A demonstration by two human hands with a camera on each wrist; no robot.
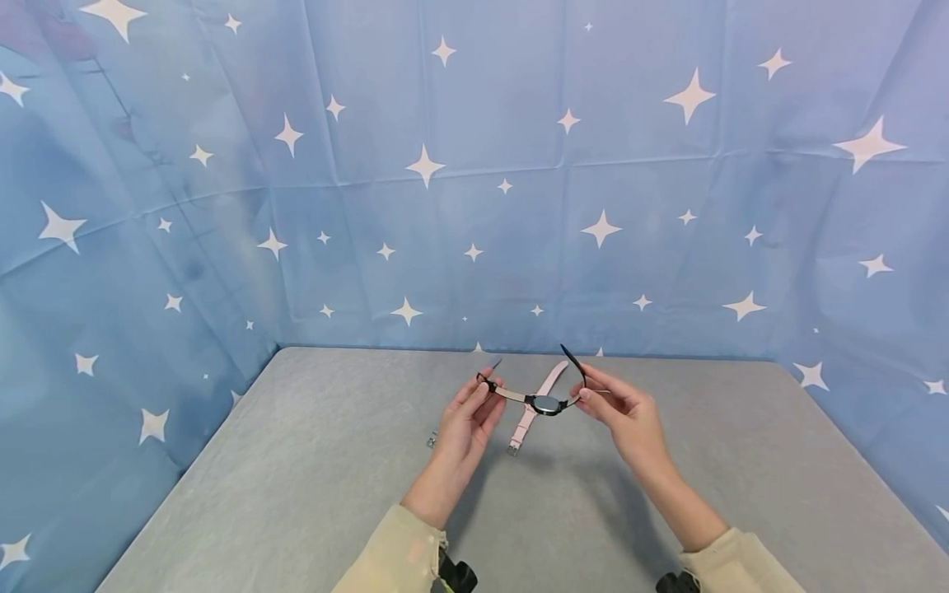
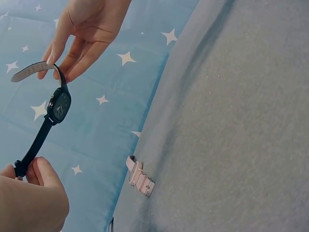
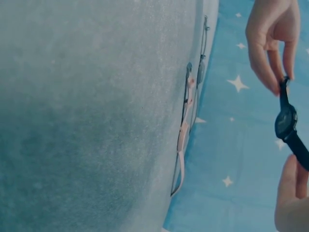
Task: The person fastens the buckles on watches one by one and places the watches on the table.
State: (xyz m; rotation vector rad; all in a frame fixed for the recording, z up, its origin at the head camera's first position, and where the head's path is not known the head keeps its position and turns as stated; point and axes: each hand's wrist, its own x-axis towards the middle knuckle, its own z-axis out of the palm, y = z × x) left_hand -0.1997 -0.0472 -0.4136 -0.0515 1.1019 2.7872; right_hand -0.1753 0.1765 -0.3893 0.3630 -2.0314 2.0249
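Note:
A wristwatch with a black strap is stretched between both hands above the table, its dial tilted upward. My left hand pinches the buckle end of the strap; the left wrist view shows that buckle between thumb and fingers. On the other side, my right hand pinches the strap between thumb and fingers, and the free tip curves up beyond them. Beneath the black watch, a pink watch lies on the table, partly hidden by it. A metal buckle peeks out beside the left hand, the rest covered.
The grey table runs back to a blue curtain with white stars, which also hangs along both sides. In the right wrist view a thin dark-looking watch lies behind the pink one.

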